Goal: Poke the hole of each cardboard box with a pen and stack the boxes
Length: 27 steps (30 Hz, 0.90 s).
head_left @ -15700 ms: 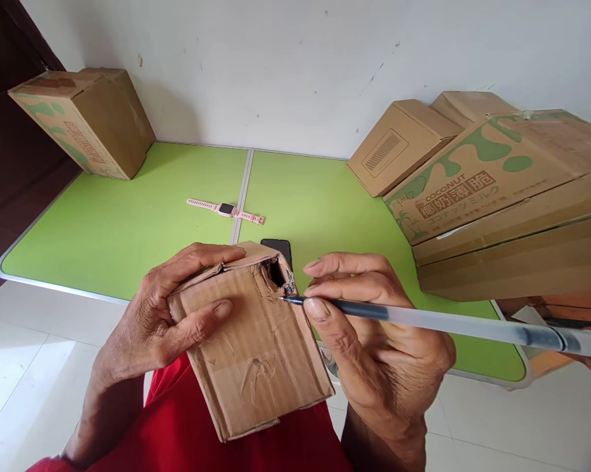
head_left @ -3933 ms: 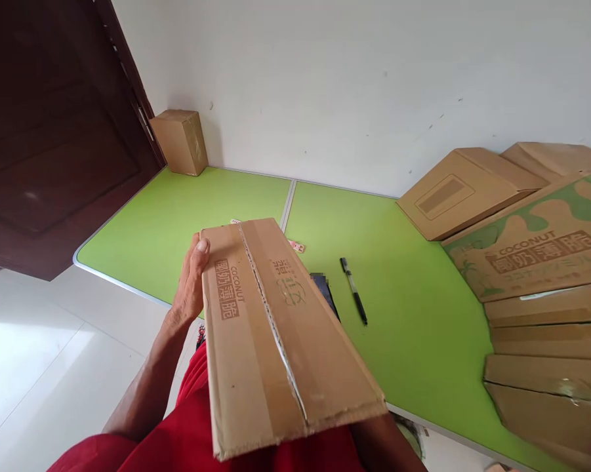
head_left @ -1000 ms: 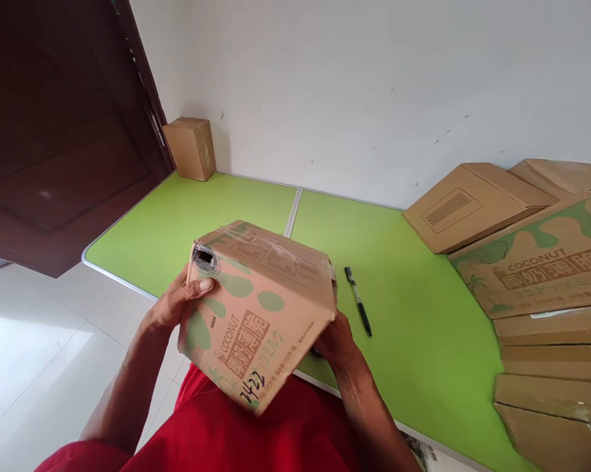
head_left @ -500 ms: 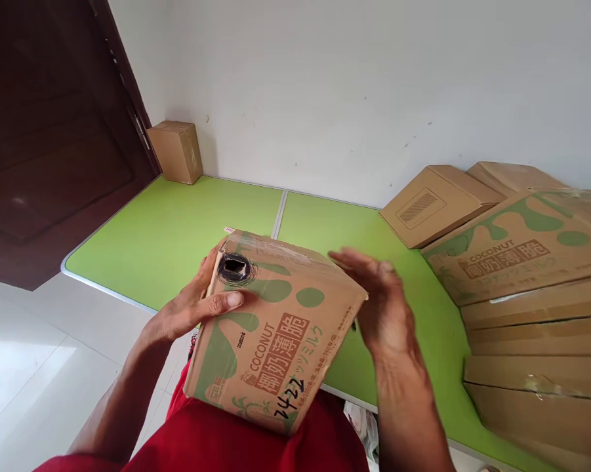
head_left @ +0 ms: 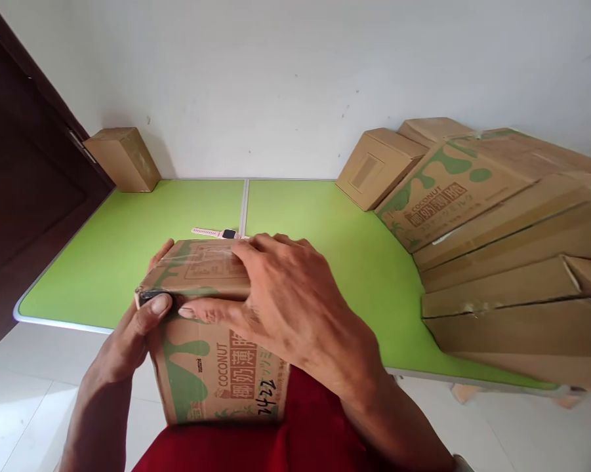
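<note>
Green worktop (head_left: 368, 275), COCONUT carton (head_left: 211, 387) held up at its near edge. Left grip (head_left: 130, 341) is pinching the carton's side, right grip (head_left: 295, 308) is clasping top and front; looks like the steadying step, so any next move needs even pressure.

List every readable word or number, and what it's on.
"COCONUT": printed on the held box.
"椰奶薄": beside it; right hand partly covers the next character.
"2422": black, handwritten-looking, same box.
"COCONUT": large carton at right; characters below it blurred.
Too small, blurred or covered: held box's remaining print; panel on the plain box beside that carton.
</note>
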Tool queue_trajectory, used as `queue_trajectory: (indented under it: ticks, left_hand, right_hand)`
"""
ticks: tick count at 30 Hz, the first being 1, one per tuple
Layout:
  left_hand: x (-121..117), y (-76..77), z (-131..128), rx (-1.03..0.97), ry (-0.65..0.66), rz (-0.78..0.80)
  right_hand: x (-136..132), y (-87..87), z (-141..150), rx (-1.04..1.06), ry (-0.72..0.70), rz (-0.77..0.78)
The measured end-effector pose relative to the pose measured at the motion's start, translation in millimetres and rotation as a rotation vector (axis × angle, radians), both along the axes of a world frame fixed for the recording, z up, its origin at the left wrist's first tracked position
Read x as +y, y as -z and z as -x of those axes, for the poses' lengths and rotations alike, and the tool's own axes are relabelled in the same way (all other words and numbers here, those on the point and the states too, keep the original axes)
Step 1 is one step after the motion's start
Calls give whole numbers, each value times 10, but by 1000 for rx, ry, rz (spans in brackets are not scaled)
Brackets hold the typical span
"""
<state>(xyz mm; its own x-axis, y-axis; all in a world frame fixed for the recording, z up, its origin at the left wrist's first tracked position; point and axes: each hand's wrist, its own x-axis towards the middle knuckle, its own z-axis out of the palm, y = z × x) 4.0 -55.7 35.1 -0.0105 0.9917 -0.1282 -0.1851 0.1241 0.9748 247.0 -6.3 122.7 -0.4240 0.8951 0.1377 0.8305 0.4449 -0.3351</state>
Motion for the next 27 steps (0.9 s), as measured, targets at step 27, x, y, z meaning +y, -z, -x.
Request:
queue_trajectory:
  ticks: [27]
  left_hand:
    - [216, -292, 15, 134, -410, 28]
  right_hand:
    - [-43, 280, -472, 432, 5, -399]
